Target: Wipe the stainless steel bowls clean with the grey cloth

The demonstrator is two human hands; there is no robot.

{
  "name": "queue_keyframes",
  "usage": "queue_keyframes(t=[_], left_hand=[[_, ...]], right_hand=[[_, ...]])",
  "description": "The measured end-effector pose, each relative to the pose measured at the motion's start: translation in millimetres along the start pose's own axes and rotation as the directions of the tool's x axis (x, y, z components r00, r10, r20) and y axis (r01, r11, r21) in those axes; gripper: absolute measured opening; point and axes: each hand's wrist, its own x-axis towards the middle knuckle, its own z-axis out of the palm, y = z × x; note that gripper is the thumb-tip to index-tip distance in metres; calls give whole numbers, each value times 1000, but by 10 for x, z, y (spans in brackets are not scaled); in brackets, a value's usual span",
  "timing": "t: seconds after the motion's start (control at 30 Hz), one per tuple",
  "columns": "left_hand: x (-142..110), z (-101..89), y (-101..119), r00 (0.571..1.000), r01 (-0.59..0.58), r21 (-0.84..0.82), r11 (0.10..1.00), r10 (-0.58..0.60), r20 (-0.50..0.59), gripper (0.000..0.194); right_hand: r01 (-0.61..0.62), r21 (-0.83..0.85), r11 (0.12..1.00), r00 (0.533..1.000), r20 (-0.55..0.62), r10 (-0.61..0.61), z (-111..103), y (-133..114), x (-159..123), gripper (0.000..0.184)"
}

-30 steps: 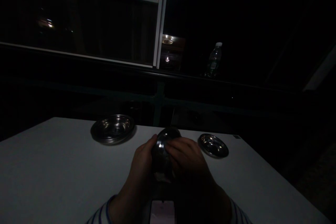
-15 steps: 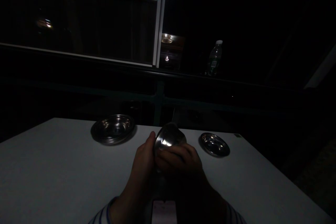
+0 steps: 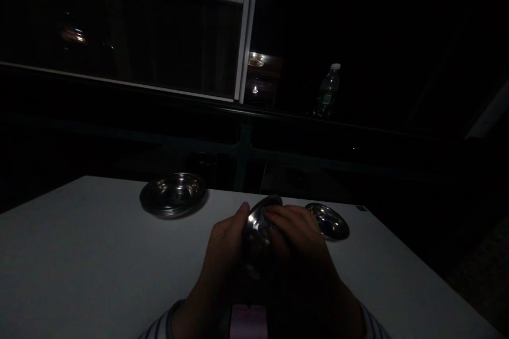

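A shiny metal bowl (image 3: pixel 256 230) is held tilted above the near middle of the white table (image 3: pixel 119 259). My left hand (image 3: pixel 227 243) grips its left side, thumb up along the rim. On the right, my right hand (image 3: pixel 300 233) has its bent fingers pressed against the bowl's surface; whether anything thin lies under them is too dark to tell. A stack of metal bowls (image 3: pixel 173 196) stands at the table's back left. Behind my right hand, a single shallow metal dish (image 3: pixel 330 221) sits on the table, partly covered by that hand.
A phone (image 3: pixel 248 322) with a dim pinkish screen is at the bottom edge, between my forearms. Beyond the table, a clear plastic bottle (image 3: pixel 328 90) with a white cap stands on a dark ledge by the window frame (image 3: pixel 243 32). The surroundings are very dark.
The bowl has turned in my hands, showing a different side and a narrower outline. My right hand has shifted right and up, now overlapping the single dish. The view has moved slightly.
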Motion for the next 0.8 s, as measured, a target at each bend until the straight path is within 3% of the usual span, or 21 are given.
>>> queue_keyframes(t=[0.1, 0.3, 0.47, 0.57, 0.8], left_hand=[[6, -34, -10, 995, 84, -49, 995, -80, 64, 38], [78, -101, -93, 990, 48, -144, 988, -28, 138, 35], [70, -67, -97, 973, 182, -320, 930, -124, 195, 30], [65, -53, -96, 963, 196, -376, 906, -105, 248, 24], [42, -50, -38, 961, 208, -435, 876, -99, 259, 18]], right_hand=[[14, 37, 999, 1000, -10, -14, -25, 17, 1, 22], [-40, 62, 997, 999, -25, 41, -77, 67, 28, 23], [-98, 84, 992, 994, -39, 102, -125, 125, 45, 21], [-124, 94, 988, 991, -38, 128, -153, 127, 56, 20], [-180, 121, 976, 982, -42, 186, -202, 134, 70, 20]])
